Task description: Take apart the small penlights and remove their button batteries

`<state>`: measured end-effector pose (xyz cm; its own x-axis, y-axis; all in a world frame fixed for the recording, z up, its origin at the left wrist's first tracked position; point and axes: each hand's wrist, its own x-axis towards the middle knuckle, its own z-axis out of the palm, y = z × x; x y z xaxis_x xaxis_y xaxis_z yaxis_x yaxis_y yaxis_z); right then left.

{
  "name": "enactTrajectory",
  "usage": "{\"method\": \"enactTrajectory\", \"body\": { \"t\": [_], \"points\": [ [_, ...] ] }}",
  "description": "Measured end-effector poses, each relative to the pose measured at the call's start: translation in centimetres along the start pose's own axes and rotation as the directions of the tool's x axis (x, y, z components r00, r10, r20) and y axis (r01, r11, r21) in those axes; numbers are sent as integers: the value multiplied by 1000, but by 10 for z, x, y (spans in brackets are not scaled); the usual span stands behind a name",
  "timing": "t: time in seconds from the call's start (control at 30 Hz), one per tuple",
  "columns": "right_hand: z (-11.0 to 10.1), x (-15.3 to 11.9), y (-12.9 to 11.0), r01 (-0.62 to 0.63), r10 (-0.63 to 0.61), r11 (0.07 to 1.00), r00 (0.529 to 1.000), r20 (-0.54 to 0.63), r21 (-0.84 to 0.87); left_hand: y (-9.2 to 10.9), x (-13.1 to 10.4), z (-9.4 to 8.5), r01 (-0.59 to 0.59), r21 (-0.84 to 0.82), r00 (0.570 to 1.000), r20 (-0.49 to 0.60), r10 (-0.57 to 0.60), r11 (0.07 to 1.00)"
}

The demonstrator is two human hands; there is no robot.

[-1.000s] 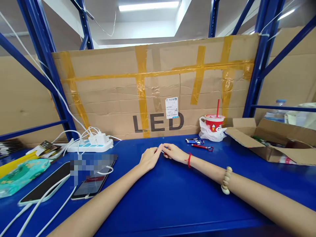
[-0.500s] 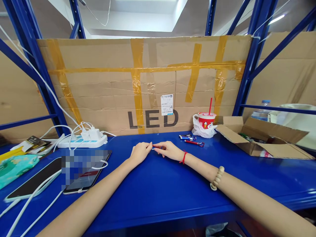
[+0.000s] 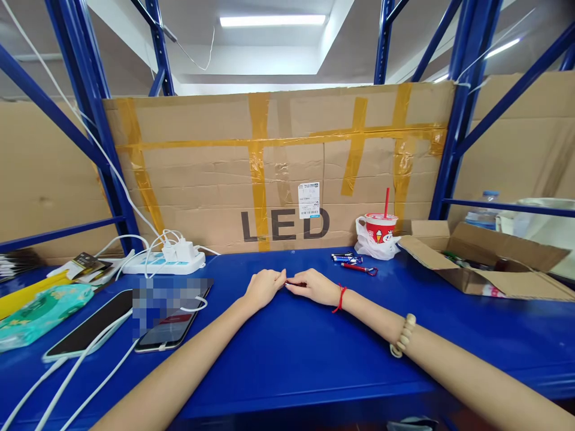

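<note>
My left hand (image 3: pixel 265 288) is closed in a pinch over the blue tabletop (image 3: pixel 287 353), thumb and fingertips pointing right. Facing it, my right hand (image 3: pixel 314 286) is also closed, and its thumb and forefinger pinch a slim, small dark-red thing (image 3: pixel 288 283). The fingers cover most of that thing, and its kind cannot be made out. The two sets of fingertips nearly meet around it. Behind and to the right lie a red pen-like stick with a loop end (image 3: pixel 357 268) and several blue ones (image 3: pixel 345 259).
At right stand a red cup with a straw (image 3: pixel 381 230) and an open cardboard box (image 3: pixel 485 281). A white power strip (image 3: pixel 166 263), two phones (image 3: pixel 90 326) with white cables and a green packet (image 3: pixel 49 311) lie at left. A large cardboard panel (image 3: pixel 215 179) closes off the back.
The camera view has tilted up and shifted a little. My hands stay together, and less of the small red thing shows between the fingers now.
</note>
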<state>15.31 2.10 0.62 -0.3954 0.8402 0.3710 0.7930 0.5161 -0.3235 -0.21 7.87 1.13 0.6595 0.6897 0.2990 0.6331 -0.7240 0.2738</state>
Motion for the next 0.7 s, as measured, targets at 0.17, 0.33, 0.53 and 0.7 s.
{"method": "enactTrajectory", "body": {
  "t": [0.17, 0.33, 0.53, 0.7],
  "points": [
    [0, 2, -3, -27, 23, 984, 999, 22, 176, 0, 1, -1, 21, -44, 1000, -12, -22, 999],
    [-3, 4, -5, -71, 67, 970, 997, 23, 234, -3, 2, -1, 30, -81, 999, -27, -32, 996],
    [-1, 4, -1, -40, 28, 976, 998, 62, 215, -1, 0, -1, 21, -28, 1000, -19, -21, 999],
    [-1, 3, 0, -30, 11, 976, 996, 89, 217, 0, -2, -1, 6, -31, 1000, -14, -7, 1000]
  ]
}}
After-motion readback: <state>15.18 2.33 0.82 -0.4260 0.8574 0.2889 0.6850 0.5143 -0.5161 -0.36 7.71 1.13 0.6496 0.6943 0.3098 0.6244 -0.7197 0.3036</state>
